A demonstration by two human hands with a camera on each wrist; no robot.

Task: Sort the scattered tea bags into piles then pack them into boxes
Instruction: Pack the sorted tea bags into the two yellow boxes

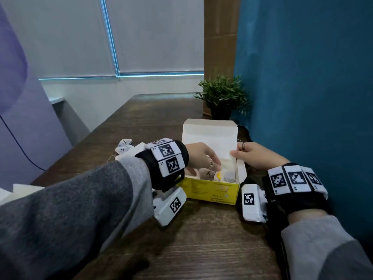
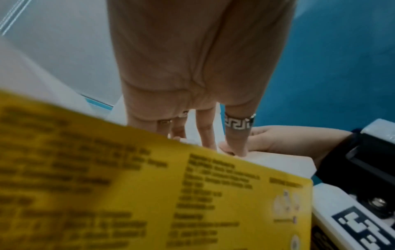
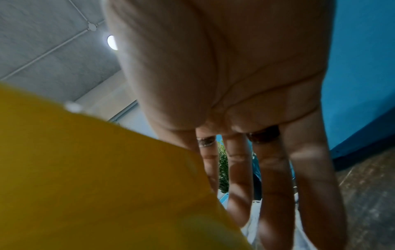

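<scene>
A yellow tea box (image 1: 214, 191) stands open on the wooden table (image 1: 201, 239), its white lid (image 1: 210, 132) tipped up at the back. Several tea bags (image 1: 228, 174) lie inside it. My left hand (image 1: 203, 158) reaches into the box with straight fingers that point down onto the bags; the fingertips are hidden behind the box wall (image 2: 128, 194) in the left wrist view. My right hand (image 1: 254, 155) pinches the box's right wall, thumb inside the rim and straight fingers (image 3: 271, 186) outside. More tea bags (image 1: 124, 147) lie left of the box, partly hidden by my left wrist.
A small potted plant (image 1: 222, 96) stands behind the box against a blue partition (image 1: 302, 98) that runs along the table's right side. White paper (image 1: 18, 190) lies at the table's left edge. Bare wood shows in front of the box.
</scene>
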